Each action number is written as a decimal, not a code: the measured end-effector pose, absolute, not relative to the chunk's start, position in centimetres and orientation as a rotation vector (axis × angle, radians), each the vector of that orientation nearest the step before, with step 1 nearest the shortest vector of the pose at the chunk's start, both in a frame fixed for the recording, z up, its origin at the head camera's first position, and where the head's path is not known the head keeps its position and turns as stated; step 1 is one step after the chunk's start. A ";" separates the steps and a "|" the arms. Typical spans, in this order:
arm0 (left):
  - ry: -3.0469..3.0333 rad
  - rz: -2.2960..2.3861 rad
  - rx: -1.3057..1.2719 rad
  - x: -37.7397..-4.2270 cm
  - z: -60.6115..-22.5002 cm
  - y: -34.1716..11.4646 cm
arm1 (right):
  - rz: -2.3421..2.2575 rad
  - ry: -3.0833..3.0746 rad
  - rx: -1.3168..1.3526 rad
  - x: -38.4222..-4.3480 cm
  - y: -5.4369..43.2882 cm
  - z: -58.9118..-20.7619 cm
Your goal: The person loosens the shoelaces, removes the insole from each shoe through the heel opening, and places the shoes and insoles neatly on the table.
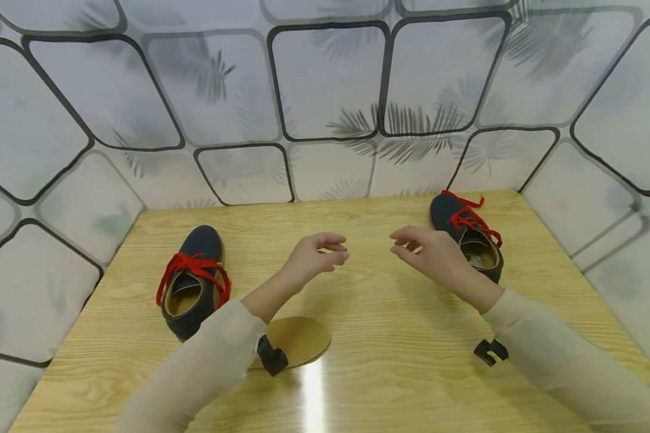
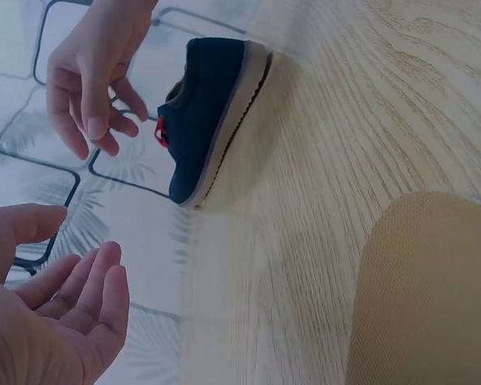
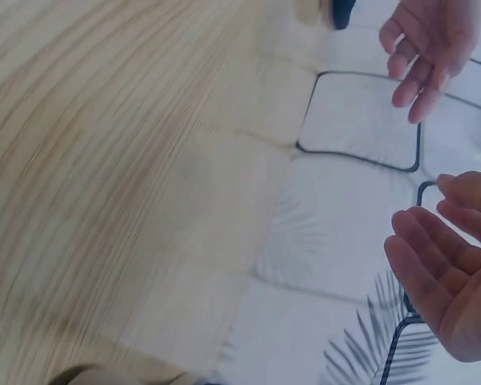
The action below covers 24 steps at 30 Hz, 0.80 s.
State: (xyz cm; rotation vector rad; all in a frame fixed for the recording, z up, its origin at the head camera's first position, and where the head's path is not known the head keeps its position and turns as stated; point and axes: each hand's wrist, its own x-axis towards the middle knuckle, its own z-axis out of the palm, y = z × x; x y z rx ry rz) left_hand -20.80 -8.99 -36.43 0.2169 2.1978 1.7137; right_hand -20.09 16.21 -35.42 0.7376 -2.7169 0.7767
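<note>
The right-hand shoe (image 1: pixel 466 231) sits upright on the table near its far edge, toe pointing away from the person, just beyond the right hand (image 1: pixel 430 251). Its dark blue upper looks like cloth, so it should be light and fairly soft, giving under a squeeze, while the pale sole seems stiffer. The heel collar or the sides low down by the sole look like the surest places to take hold. The red laces (image 1: pixel 461 220) are limp and lie loose, one end trailing beside the toe; they would swing or snag if lifted by.

The right hand holds nothing: fingers gently bent, thumb a little apart, a narrow gap between. The left wrist view shows it apart from the shoe. Facing it, the left hand (image 1: pixel 315 255) is likewise bare, with relaxed fingers and a moderate gap to the thumb. The hands do not touch each other.

Under the left sleeve (image 1: pixel 211 355) lies a tan insole (image 1: pixel 306 337), flat and partly hidden. It looks thin, light and bendy, best pinched at its rounded edge. The left-hand shoe (image 1: pixel 192 281) stands well to the left, its red laces draped to both sides. Around the wooden table (image 1: pixel 390 373) hangs a leaf-patterned backdrop (image 1: pixel 330 81).
</note>
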 end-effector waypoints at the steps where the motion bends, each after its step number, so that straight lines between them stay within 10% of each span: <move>1: 2.128 1.763 0.175 -20.7 -36.3 -9.3 | 0.842 -2.741 0.721 -20.0 16.0 -35.3; 24: 1.497 2.115 -0.155 -18.3 -34.6 -19.7 | 2.903 -2.548 -0.146 -20.2 10.2 -35.9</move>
